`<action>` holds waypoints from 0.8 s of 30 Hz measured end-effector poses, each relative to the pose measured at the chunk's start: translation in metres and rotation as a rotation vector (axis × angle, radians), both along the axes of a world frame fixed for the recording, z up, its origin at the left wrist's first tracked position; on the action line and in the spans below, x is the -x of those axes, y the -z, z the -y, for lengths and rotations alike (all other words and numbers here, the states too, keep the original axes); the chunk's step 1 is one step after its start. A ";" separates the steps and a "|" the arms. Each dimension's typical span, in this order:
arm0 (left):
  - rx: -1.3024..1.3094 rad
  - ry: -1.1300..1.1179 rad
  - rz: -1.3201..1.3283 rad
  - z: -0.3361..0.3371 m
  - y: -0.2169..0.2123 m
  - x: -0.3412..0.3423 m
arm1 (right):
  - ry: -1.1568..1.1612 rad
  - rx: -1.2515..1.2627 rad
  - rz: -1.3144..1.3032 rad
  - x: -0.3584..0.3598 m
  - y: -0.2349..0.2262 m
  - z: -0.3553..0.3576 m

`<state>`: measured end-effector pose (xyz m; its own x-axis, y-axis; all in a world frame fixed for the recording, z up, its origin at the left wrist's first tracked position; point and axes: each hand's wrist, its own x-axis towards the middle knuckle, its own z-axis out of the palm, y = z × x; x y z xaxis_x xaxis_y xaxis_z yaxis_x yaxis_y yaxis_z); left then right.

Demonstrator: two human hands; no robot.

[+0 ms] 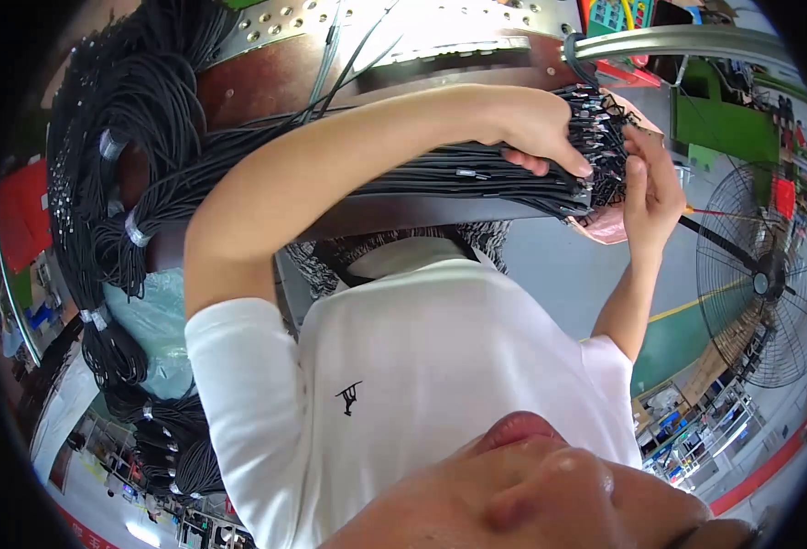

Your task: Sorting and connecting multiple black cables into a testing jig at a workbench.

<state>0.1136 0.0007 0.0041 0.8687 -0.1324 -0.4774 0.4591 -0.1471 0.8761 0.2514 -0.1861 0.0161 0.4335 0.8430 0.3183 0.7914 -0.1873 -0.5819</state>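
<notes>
A thick bundle of black cables (422, 174) runs across the tabletop, with many small metal and black connector ends (595, 133) crowded at its right end. My left hand (541, 133) lies over the bundle just short of these ends. Its lower fingers are curled against the cables, and one digit stretches toward the connectors. Beside the right end is my right hand (655, 197), thumb and fingers apart, with nothing visible between them. Its fingertips are close to the connector ends. Pinkish wrapping (605, 226) shows under and around that end of the bundle.
Coiled black cables (151, 91) bound with pale ties hang at the left, near a translucent greenish bag (158, 334). A perforated metal strip (284, 18) and a metal rail (678, 41) border the brown tabletop (257, 87). A large black fan (765, 279) stands at the right.
</notes>
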 end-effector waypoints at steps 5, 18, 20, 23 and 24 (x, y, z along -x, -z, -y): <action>0.642 -0.636 0.017 0.039 -0.021 0.059 | 0.167 -0.350 -0.234 -0.014 0.002 -0.039; 0.631 -1.305 0.222 0.067 0.032 0.130 | -0.656 0.120 0.091 0.050 0.065 -0.143; 0.700 -1.320 0.240 0.065 0.034 0.130 | -0.621 0.098 0.195 0.052 0.064 -0.139; 0.696 -1.324 0.273 0.061 0.036 0.131 | -0.576 -0.073 0.334 0.064 0.056 -0.141; 0.702 -1.322 0.276 0.061 0.035 0.131 | -0.471 -0.119 0.138 0.069 0.054 -0.135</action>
<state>-0.0173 -0.0601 -0.0312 0.5907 0.6638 -0.4587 -0.2615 0.6953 0.6694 0.1826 -0.0508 -0.0378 -0.0381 0.8911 0.4521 0.8453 0.2701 -0.4611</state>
